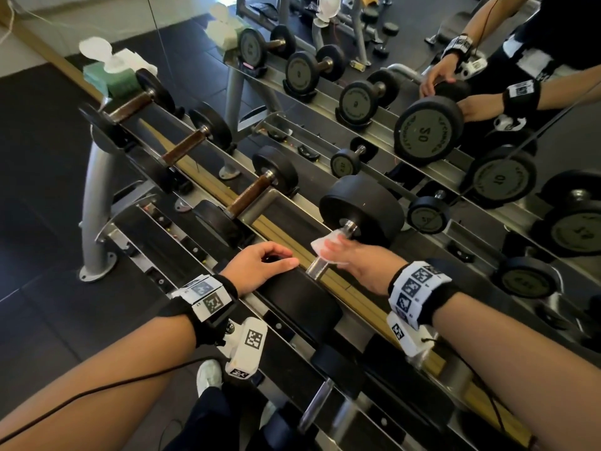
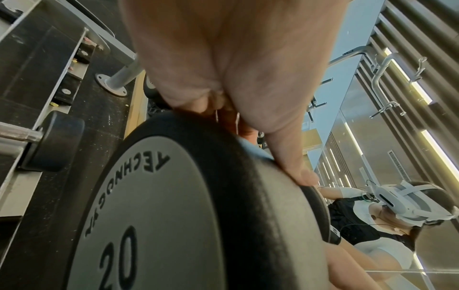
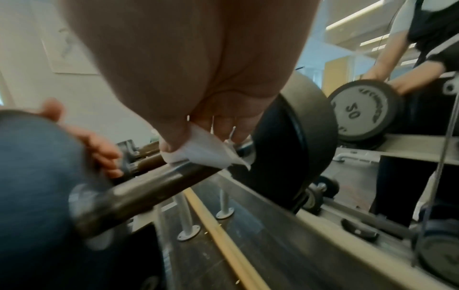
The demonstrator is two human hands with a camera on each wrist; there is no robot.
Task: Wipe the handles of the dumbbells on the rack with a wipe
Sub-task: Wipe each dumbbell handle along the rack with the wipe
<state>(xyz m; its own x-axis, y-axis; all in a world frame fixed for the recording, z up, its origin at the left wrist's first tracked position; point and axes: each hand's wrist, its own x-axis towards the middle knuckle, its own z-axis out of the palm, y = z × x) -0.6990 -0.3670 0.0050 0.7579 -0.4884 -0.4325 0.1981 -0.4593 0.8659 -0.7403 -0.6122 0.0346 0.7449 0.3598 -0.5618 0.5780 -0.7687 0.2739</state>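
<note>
A large black dumbbell marked 20 (image 2: 154, 215) lies on the top rail of the rack (image 1: 286, 236). My right hand (image 1: 349, 255) is wrapped round its steel handle (image 1: 317, 267), with a white wipe (image 1: 325, 245) folded between fingers and bar; the wipe (image 3: 206, 151) shows on the handle (image 3: 139, 194) in the right wrist view. My left hand (image 1: 260, 263) rests on top of the near black head (image 1: 302, 304), fingers curved over its rim and thumb (image 2: 293, 157) along its edge. Three smaller dumbbells with brown handles (image 1: 248, 196) lie further left.
A green pack of wipes (image 1: 112, 74) with its lid up sits at the rack's far left end. A mirror behind the rack reflects the dumbbells and my arms. More dumbbells (image 1: 318, 402) lie on the lower shelf near my legs. Dark rubber floor spreads to the left.
</note>
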